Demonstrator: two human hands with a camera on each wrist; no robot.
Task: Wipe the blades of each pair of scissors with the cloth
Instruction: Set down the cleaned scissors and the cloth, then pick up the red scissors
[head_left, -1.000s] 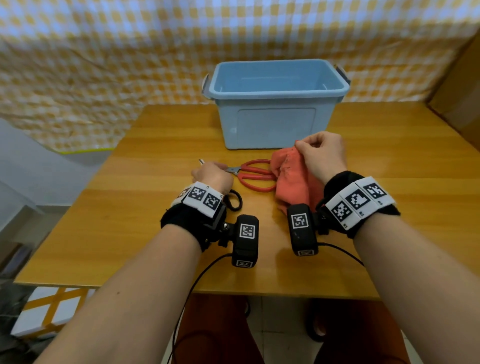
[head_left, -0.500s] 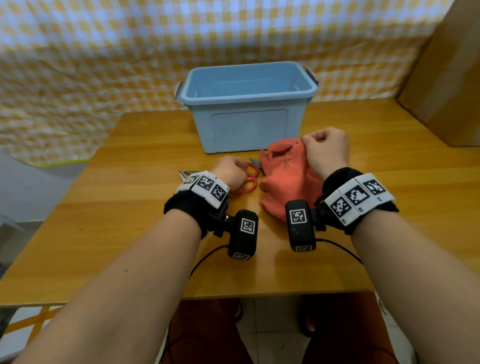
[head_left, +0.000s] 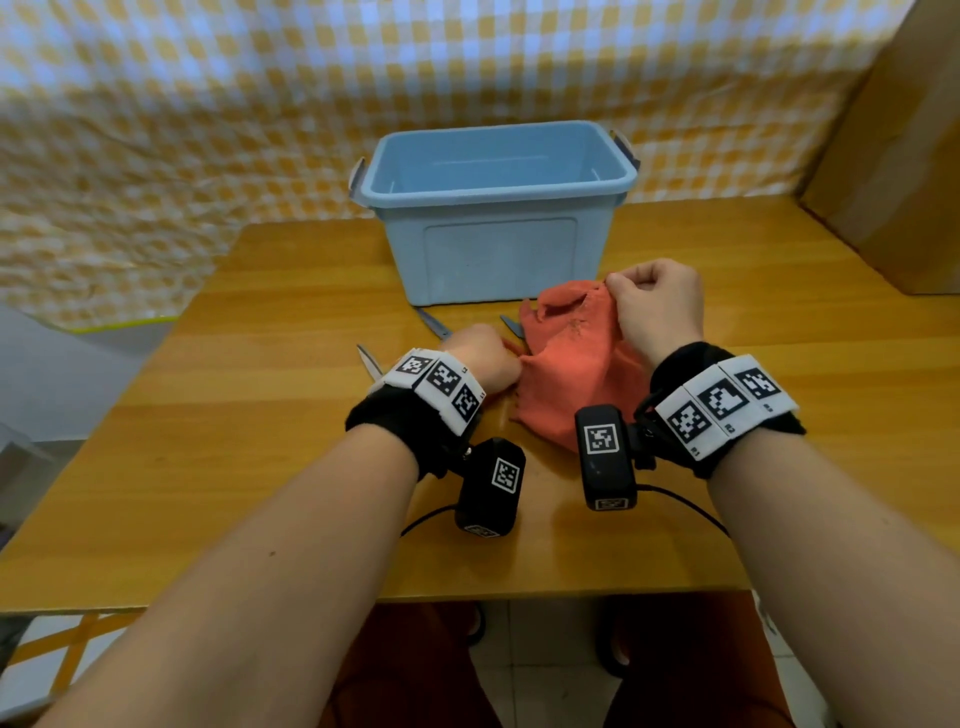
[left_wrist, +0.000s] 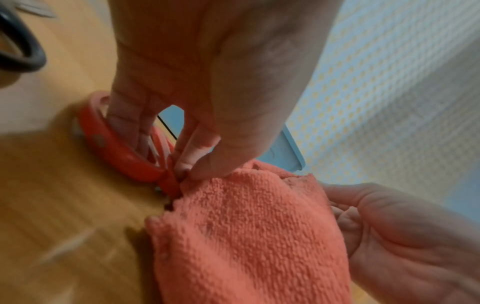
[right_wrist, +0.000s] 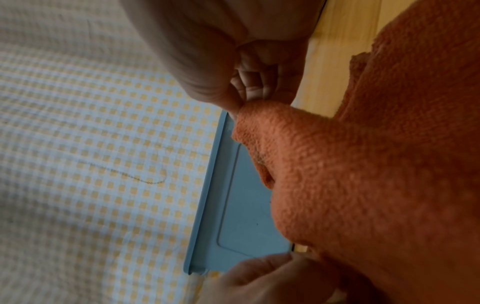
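An orange cloth (head_left: 571, 364) lies bunched on the wooden table (head_left: 270, 415) in front of the bin. My right hand (head_left: 655, 306) pinches its far top edge and holds it up, as the right wrist view shows (right_wrist: 259, 115). My left hand (head_left: 483, 361) is at the cloth's left edge. Its fingers curl through a loop of the red scissors' handle (left_wrist: 111, 144), and its thumb and forefinger meet where the cloth (left_wrist: 246, 236) touches the handles. Grey blades (head_left: 434, 322) show beyond that hand. The black scissors' handle (left_wrist: 23, 51) lies to the left, with its blade tip (head_left: 370, 358) by my wrist.
A light blue plastic bin (head_left: 493, 208) stands just behind the cloth, close to both hands. A cardboard box (head_left: 893, 156) stands at the far right. Checked fabric (head_left: 208, 104) hangs behind the table. Bare wood lies to the left and right of the hands.
My left hand has moved right, from the black scissors to the red scissors' handle and the cloth's edge. My right hand keeps its pinch on the cloth's top edge.
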